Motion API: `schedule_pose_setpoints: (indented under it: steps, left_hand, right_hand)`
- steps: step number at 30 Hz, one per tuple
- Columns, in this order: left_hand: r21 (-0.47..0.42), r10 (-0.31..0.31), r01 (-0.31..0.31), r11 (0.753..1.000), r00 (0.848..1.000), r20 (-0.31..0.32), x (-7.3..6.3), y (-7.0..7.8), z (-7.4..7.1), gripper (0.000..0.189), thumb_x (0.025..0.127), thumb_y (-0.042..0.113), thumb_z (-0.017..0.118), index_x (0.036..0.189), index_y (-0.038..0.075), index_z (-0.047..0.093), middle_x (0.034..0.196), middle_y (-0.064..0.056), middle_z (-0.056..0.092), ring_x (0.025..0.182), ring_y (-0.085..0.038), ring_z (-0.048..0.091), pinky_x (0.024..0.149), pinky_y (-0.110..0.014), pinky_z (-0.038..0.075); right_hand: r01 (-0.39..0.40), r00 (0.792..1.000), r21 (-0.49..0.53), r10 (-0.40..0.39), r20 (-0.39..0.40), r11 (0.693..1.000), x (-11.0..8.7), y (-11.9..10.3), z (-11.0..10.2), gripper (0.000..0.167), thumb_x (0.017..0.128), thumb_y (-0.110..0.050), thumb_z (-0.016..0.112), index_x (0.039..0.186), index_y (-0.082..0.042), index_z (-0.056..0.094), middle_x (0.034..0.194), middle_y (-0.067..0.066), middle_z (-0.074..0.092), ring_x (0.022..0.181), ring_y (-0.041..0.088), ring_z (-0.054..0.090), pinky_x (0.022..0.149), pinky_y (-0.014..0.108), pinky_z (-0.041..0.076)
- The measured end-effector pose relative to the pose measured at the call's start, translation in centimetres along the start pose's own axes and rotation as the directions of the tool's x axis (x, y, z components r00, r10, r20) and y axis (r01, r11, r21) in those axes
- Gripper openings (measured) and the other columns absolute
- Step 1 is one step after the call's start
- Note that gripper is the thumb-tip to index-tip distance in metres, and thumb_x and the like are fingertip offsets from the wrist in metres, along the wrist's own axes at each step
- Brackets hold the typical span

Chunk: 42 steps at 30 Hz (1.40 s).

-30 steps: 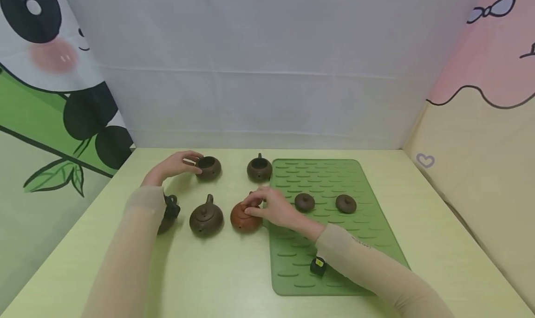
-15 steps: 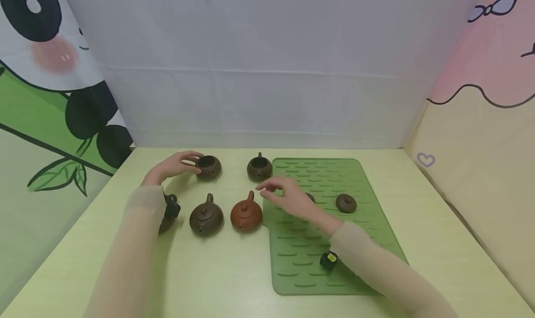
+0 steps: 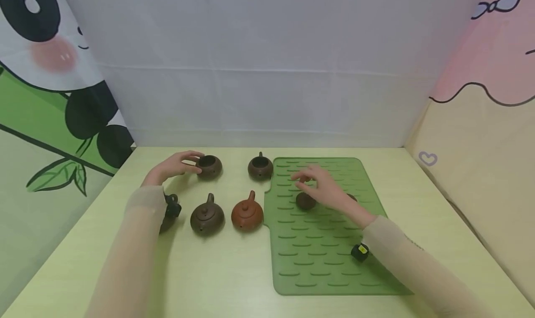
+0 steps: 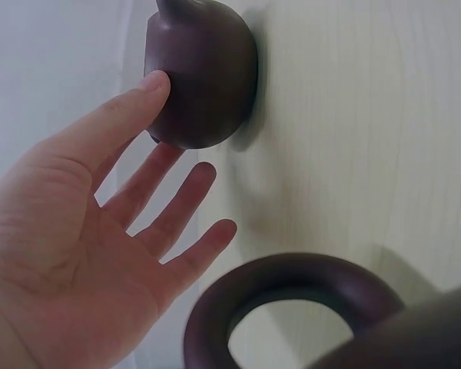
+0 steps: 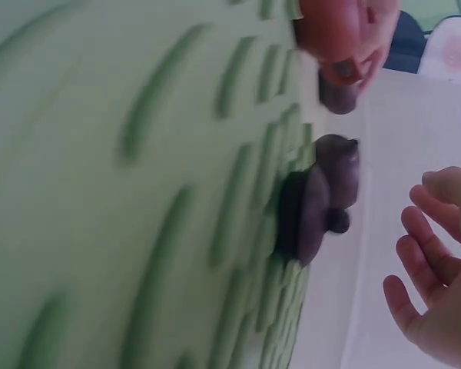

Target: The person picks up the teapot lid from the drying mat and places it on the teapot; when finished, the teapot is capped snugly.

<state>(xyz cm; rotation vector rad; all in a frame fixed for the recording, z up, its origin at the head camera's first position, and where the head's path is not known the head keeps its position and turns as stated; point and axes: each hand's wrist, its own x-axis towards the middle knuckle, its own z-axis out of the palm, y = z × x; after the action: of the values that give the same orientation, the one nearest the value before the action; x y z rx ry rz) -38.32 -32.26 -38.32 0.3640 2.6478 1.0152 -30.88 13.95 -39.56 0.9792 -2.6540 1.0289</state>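
My left hand [image 3: 177, 165] is at a dark brown lidless teapot [image 3: 210, 167] at the back left. In the left wrist view its thumb lies on the near side of the lidless teapot [image 4: 203, 77] and the index finger goes behind it; the other fingers stretch out free. My right hand [image 3: 319, 185] hovers over the green mat [image 3: 309, 271], fingers loosely bent, holding nothing. Just below it lies a dark round lid [image 3: 306, 201], whose knob shows on the lid [image 5: 313, 215] in the right wrist view. A second lid [image 3: 352, 197] is mostly hidden behind the right wrist.
A second lidless teapot [image 3: 260, 167] stands at the mat's back left corner. In front are a lidded dark teapot [image 3: 207, 218] and a lidded reddish teapot [image 3: 247, 215]. Another dark teapot [image 3: 166, 223] is partly hidden by the left sleeve. A white curtain [image 3: 267, 100] hangs behind.
My right hand has let go of the reddish teapot's lid, lifted off and moved right over the mat to above the first lid. The left hand has stayed at its teapot.
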Motion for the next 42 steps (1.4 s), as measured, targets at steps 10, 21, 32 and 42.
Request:
schedule_pose_setpoints:
  steps: [10,21,32,42]
  left_hand:
    - [0.006,0.000,0.000,1.000,1.000,-0.007,0.1,-0.3,0.1,0.066,0.096,0.025,0.066,0.152,0.009,0.036,0.153,-0.028,0.037,0.142,-0.047,0.035,0.107,-0.067,0.037]
    - [-0.033,0.009,-0.009,0.999,1.000,0.014,-0.1,-0.1,0.1,0.066,0.097,0.020,0.064,0.153,0.006,0.033,0.154,-0.031,0.034,0.141,-0.049,0.035,0.107,-0.068,0.037]
    - [-0.034,0.016,-0.015,0.999,1.000,0.011,-0.3,0.0,0.2,0.064,0.097,0.019,0.063,0.152,0.007,0.034,0.153,-0.031,0.035,0.140,-0.049,0.036,0.107,-0.068,0.037]
    - [-0.006,0.028,-0.029,1.000,1.000,-0.009,-0.3,-0.3,0.1,0.065,0.096,0.022,0.064,0.151,0.005,0.035,0.151,-0.032,0.037,0.138,-0.050,0.038,0.105,-0.067,0.040]
  right_hand:
    - [0.003,0.990,-0.126,0.015,0.141,0.992,-1.9,2.2,-0.7,0.023,0.088,-0.016,0.073,0.110,-0.010,0.074,0.103,0.004,0.071,0.098,0.022,0.061,0.086,0.047,0.052]
    - [0.039,0.983,-0.215,0.001,0.183,0.976,-1.3,2.2,-1.1,0.018,0.086,-0.016,0.076,0.104,-0.014,0.077,0.100,0.000,0.073,0.095,0.021,0.065,0.083,0.042,0.054]
    - [0.035,0.982,-0.183,0.000,0.189,0.982,3.8,-0.3,-2.0,0.016,0.090,-0.018,0.072,0.106,-0.013,0.075,0.100,0.002,0.074,0.093,0.018,0.068,0.086,0.040,0.057]
    - [0.038,0.987,-0.122,-0.018,0.162,0.992,12.4,-5.7,-0.4,0.022,0.094,-0.027,0.069,0.113,-0.019,0.073,0.105,-0.002,0.074,0.098,0.015,0.065,0.087,0.033,0.053]
